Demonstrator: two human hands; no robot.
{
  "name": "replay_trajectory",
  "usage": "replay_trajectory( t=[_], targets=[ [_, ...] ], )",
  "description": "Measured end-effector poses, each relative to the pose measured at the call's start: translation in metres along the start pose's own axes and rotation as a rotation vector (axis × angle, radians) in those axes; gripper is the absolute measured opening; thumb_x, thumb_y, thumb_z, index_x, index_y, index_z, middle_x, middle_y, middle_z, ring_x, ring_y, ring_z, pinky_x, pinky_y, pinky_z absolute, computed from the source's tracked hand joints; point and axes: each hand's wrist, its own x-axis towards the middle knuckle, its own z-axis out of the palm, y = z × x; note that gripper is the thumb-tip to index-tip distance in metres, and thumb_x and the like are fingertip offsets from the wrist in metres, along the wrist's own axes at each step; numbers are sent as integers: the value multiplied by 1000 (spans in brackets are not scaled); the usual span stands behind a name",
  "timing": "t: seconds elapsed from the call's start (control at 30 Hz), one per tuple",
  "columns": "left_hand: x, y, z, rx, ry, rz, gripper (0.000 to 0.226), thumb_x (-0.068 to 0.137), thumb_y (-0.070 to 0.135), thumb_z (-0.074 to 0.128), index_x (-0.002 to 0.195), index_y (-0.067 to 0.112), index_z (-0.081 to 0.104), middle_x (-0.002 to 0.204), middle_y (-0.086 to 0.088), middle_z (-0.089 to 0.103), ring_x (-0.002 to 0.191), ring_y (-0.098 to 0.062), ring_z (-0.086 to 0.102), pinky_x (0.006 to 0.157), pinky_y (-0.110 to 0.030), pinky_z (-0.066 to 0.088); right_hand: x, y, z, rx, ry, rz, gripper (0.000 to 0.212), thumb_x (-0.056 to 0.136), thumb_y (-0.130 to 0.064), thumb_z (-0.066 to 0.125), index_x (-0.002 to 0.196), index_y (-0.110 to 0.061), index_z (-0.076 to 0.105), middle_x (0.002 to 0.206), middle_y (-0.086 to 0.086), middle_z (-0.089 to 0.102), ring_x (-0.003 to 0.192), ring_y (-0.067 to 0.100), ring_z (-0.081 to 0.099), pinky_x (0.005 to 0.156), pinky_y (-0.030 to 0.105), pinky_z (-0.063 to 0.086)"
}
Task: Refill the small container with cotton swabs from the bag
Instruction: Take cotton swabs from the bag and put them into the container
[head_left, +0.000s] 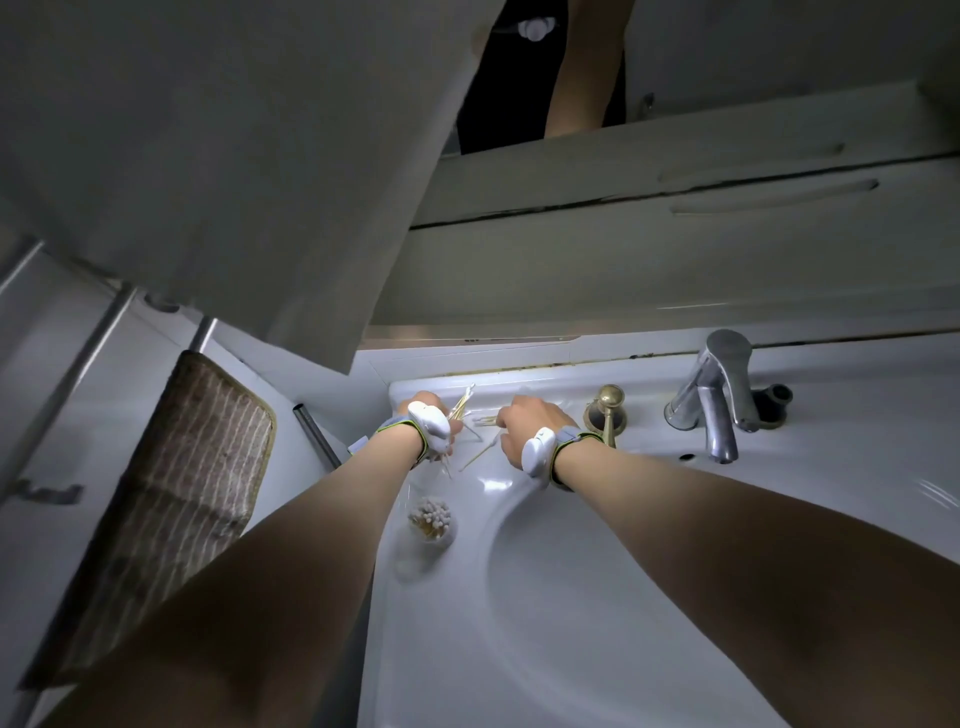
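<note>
One head-worn wide view looks steeply down onto the white sink (519, 597) from close above, faucet (719, 395) beyond it.

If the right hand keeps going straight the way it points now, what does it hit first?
The right hand points toward the back-left of the sink rim. First in line are the loose swabs on the rim by its fingers; beyond them likely the back edge. Depth is hard to judge.
</note>
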Motion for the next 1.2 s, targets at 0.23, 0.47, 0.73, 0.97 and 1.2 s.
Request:
replay_trajectory(
  t=[0.23,0.47,0.73,0.97,1.2],
  targets=[
    [-16,8,1,-190,52,65,29,100,13,54,71,8,54,66,-8,53,48,-14,47,39,-15,40,12,-6,21,85,8,16,20,85,-24,62,104,-16,62,114,6,52,91,33,60,81,40,55],
    [-27,0,0,-316,0,154,20,97,16,60,84,0,60,70,-11,59,49,-15,55,50,-22,46,23,-12,18,256,23,13,44,90,-28,60,132,-17,50,131,6,49,105,35,60,84,36,50],
    [-30,-13,2,-551,-55,151,16,98,14,59,98,-2,62,74,-10,58,62,-19,60,57,-28,53,17,-12,5,165,1,-20,8,90,-13,63,90,-20,67,66,-16,48,78,19,54,61,24,40],
    [-28,-15,9,-696,78,109,16,99,12,55,94,-2,62,72,-9,58,57,-18,58,64,-33,54,4,-10,-6,434,-9,143,32,95,-38,56,69,-24,68,70,-11,65,73,15,59,58,20,40],
    [-25,-12,15,-791,151,210,23,99,15,56,108,-2,68,81,-11,66,76,-27,64,82,-43,56,-18,-33,-20,1103,-116,76,26,99,-17,60,88,5,67,68,12,59,52,18,47,54,25,46]
  ],
)
